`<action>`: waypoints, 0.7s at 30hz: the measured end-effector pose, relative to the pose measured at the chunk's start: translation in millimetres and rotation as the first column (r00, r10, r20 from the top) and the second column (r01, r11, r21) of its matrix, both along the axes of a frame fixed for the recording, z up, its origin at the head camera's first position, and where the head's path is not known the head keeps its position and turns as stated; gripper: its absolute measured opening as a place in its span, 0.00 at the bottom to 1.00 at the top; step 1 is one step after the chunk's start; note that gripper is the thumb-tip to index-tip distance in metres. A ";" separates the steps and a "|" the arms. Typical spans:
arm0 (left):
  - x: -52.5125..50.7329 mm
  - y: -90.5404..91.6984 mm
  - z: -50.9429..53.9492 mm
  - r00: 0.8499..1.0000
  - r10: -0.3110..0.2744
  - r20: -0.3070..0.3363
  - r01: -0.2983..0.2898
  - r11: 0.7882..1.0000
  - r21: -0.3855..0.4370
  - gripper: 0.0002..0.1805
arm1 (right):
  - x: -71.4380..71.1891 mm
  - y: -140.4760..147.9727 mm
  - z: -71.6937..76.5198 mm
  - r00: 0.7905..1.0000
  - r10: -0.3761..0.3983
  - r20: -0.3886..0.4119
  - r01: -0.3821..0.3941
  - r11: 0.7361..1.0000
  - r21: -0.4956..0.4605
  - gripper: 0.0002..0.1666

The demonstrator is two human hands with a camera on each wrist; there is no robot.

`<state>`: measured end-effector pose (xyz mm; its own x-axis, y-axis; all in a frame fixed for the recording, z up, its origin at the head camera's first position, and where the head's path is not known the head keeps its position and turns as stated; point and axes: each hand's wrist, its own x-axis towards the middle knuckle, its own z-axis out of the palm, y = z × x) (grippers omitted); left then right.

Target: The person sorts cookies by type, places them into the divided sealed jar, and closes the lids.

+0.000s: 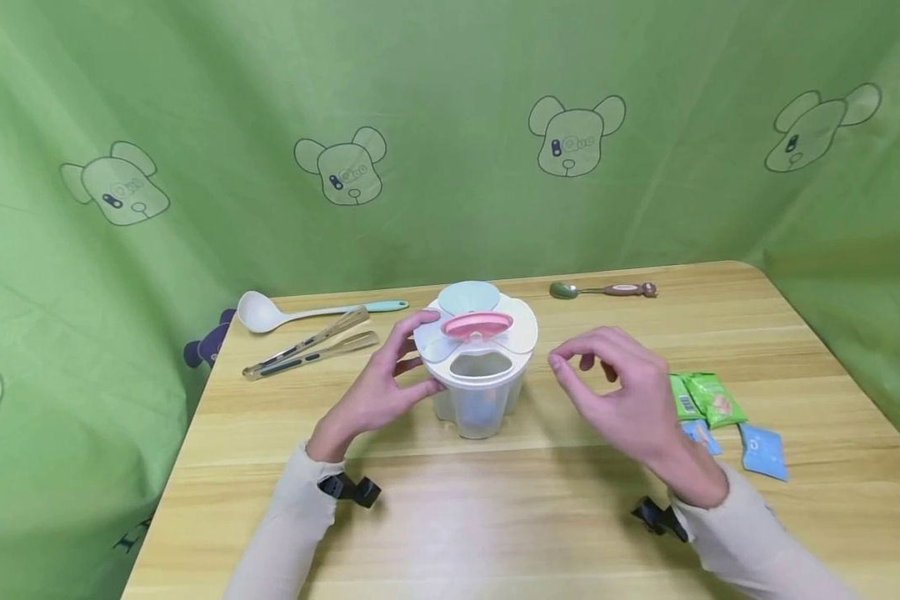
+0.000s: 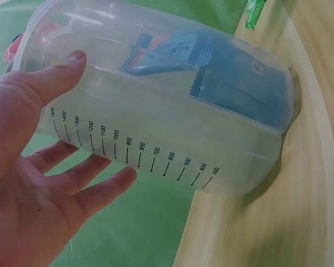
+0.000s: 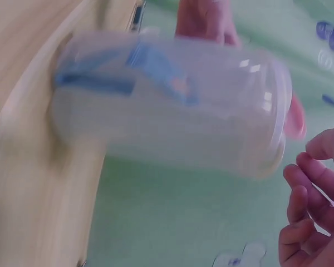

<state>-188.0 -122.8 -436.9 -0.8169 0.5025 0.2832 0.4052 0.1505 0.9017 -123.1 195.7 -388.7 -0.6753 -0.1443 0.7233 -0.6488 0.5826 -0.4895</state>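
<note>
Green cloth [image 1: 450, 92], printed with bear heads, hangs along the 12 o'clock side of the table [image 1: 450, 525] (wood-grain top). Container [image 1: 481, 412]: translucent, white-lidded, upright on the table near its middle; clock positions below taken from it, head view. Left hand [image 1: 385, 380] at 9 o'clock, grasping the container, thumb and fingers spread against its side and lid edge. Right hand [image 1: 621, 390] at 3 o'clock, just apart from the container, released: fingers loosely bent, thumb tip near the forefinger, nothing grasped. Ladle [image 1: 322, 313], white bowl and pale blue handle, between 9 and 10 o'clock. Tongs [image 1: 317, 357] at 9 o'clock, beyond the left hand, arms spread, tips near the ladle handle. Spoon [image 1: 622, 290], brown handle, at 2 o'clock. Green packets [image 1: 714, 402] at 3 o'clock, beyond the right hand. Pink flap [image 1: 477, 326] tilted up at mid-lid; uncovered opening on its 6 o'clock side, pale blue flap [image 1: 468, 297] on its 12 o'clock side. Blue packets [image 1: 763, 452] on the table between 3 and 4 o'clock; further blue sachets [image 2: 239, 83] visible inside, through the container wall.
</note>
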 end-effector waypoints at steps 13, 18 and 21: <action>-0.3 -1.4 -0.7 1.000 0.001 -0.003 -0.001 1.000 0.003 0.52 | -5.0 90.2 -21.6 0.925 -0.001 0.380 -0.124 0.944 0.305 0.14; -1.2 -1.1 -2.9 1.000 0.006 -0.006 -0.006 1.000 -0.002 0.52 | -5.6 123.8 -34.4 0.849 -0.083 0.521 -0.156 0.904 0.398 0.15; -1.0 -0.9 -2.8 1.000 0.007 -0.003 -0.007 1.000 -0.003 0.52 | -3.9 137.5 -42.0 0.825 -0.128 0.551 -0.165 0.877 0.452 0.20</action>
<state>-189.1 -123.7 -439.7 -0.8192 0.4979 0.2845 0.4071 0.1555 0.9001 -127.0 333.2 -430.7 -0.9242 -0.3754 0.0705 -0.3668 0.8210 -0.4375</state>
